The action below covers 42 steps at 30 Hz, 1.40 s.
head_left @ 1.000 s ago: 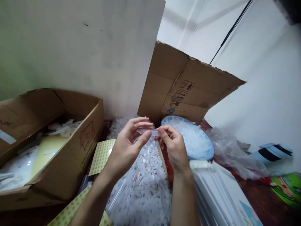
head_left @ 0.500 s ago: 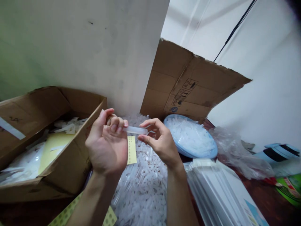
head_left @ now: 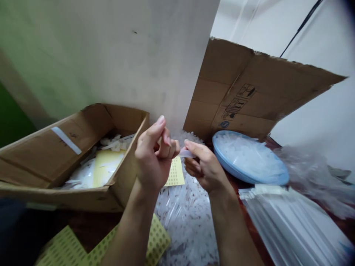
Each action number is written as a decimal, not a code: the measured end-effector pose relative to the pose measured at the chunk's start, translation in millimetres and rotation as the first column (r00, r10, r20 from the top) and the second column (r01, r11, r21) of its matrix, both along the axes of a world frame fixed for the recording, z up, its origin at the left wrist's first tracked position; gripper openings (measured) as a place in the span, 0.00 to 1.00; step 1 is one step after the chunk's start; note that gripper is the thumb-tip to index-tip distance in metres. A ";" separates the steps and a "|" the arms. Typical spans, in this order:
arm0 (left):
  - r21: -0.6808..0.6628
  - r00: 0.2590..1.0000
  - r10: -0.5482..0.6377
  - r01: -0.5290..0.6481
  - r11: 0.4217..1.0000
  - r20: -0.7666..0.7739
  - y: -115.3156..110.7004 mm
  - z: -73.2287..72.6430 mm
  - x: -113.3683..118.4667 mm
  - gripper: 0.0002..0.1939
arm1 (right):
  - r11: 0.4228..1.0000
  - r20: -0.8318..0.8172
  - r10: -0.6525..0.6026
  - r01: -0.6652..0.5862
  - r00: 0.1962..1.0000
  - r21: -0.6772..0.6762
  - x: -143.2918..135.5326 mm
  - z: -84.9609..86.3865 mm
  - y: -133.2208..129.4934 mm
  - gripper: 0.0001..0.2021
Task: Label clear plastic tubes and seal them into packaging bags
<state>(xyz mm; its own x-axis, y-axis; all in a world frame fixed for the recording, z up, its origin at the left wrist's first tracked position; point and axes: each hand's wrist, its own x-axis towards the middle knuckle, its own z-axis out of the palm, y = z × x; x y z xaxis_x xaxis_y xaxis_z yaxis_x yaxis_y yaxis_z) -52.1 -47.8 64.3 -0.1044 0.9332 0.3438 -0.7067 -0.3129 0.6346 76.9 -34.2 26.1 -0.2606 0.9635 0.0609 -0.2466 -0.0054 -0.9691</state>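
Observation:
A short translucent white plastic strip (head_left: 187, 153) spans the gap between my two hands above the pile. My right hand (head_left: 206, 168) pinches its right end between thumb and fingers. My left hand (head_left: 155, 157) is closed with its fingers curled and thumb raised, and the strip's left end disappears at its lower fingers. Whether the thumb and forefinger hold anything small cannot be made out. Below lies a heap of similar translucent pieces (head_left: 188, 221), with a yellow sheet of dots (head_left: 176, 173) just behind my left hand.
At left stands an open cardboard box (head_left: 124, 184) holding white pieces and a yellow sheet. A blue basin (head_left: 230, 168) heaped with clear pieces sits at right, before a cardboard panel (head_left: 235, 81). Stacked white sheets (head_left: 291, 221) lie nearer; dotted yellow sheets (head_left: 63, 247) lie front left.
The view has swung left, so surroundings appear further right. My left hand has turned and its fingers are more tightly curled. My right hand has closed over more of the strip.

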 end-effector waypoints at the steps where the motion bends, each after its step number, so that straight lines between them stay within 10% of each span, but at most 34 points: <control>1: 0.002 1.000 0.012 -0.013 1.000 0.018 0.2 0.1 -0.6 0.25 | 0.997 0.031 -0.038 0.036 0.999 0.067 0.1 1.4 -1.2 0.19; 7: -0.068 0.972 0.050 -0.035 0.997 0.232 3.6 -0.5 2.6 0.22 | 0.862 0.317 -0.271 0.082 0.909 0.501 6.7 13.6 -13.1 0.10; 18: 0.049 0.926 -0.318 0.334 0.941 -0.204 -2.7 -7.1 9.4 0.22 | 0.978 0.088 0.197 -0.201 0.976 0.046 32.3 -10.3 -19.7 0.20; 23: 0.031 0.846 -0.169 0.214 0.976 -0.507 11.5 -21.1 26.3 0.15 | 0.967 0.188 -0.213 0.180 0.959 0.180 63.6 -2.8 -8.4 0.14; 25: 0.041 0.691 0.012 0.025 0.999 -0.723 16.3 -31.7 32.2 0.13 | 0.891 0.167 -0.410 0.354 0.897 0.286 74.2 1.0 -2.6 0.14; 27: 0.074 0.338 0.112 -0.124 0.989 -0.934 18.0 -46.2 37.6 0.14 | 0.812 0.114 -0.529 0.463 0.841 0.356 84.8 3.7 1.6 0.13; 29: 0.054 -0.091 0.040 -0.146 0.988 -0.995 17.2 -63.5 44.1 0.16 | 0.760 0.087 -0.586 0.510 0.806 0.402 94.7 5.3 3.9 0.11; 31: -0.026 -0.369 -0.073 -0.129 0.991 -0.927 15.6 -81.2 53.0 0.20 | 0.744 0.118 -0.605 0.507 0.787 0.434 102.8 5.5 5.4 0.13; 38: 0.000 -0.500 -0.038 -0.075 0.997 -0.865 23.7 -111.3 74.6 0.12 | 0.884 0.409 -0.435 0.294 0.803 0.363 114.9 -11.4 14.9 0.12; 42: -0.003 -0.502 -0.033 -0.062 0.998 -0.864 28.5 -107.7 65.9 0.15 | 0.911 0.658 -0.408 0.231 0.634 0.342 113.2 -21.9 17.7 0.08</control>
